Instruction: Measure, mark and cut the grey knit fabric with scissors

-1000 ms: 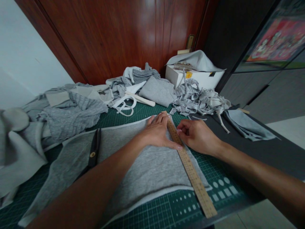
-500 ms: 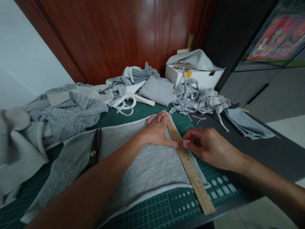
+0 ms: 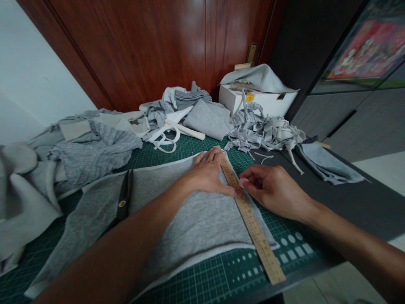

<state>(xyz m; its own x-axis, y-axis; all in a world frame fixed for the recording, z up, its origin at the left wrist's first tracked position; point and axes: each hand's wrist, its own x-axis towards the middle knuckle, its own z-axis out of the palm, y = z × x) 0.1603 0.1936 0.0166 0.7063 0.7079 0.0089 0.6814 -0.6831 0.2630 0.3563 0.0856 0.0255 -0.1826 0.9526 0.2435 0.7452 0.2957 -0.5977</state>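
A wooden ruler [image 3: 253,223] lies slantwise across a grey knit fabric piece [image 3: 196,219] with pale edges. My left hand [image 3: 210,171] is spread flat, its fingers and thumb pressing on the ruler and the cloth. Close to the ruler's right edge, my right hand [image 3: 272,185] is closed in a pinch on a small pink piece of tailor's chalk [image 3: 243,182]. Whether the chalk touches the fabric I cannot tell. Black scissors [image 3: 124,198] rest on the fabric to the left, their lower part hidden behind my left forearm.
Beneath the fabric is a green cutting mat [image 3: 202,278]. Grey cloth heaps [image 3: 98,143] line the back and left. Tangled fabric strips [image 3: 268,131] sit before a white box [image 3: 259,101] at back right. Folded grey cloth [image 3: 329,162] lies on the table's right side.
My right hand has shifted slightly left and upward along the ruler's edge, and more of the pink chalk shows. My left hand and the ruler have stayed in place.
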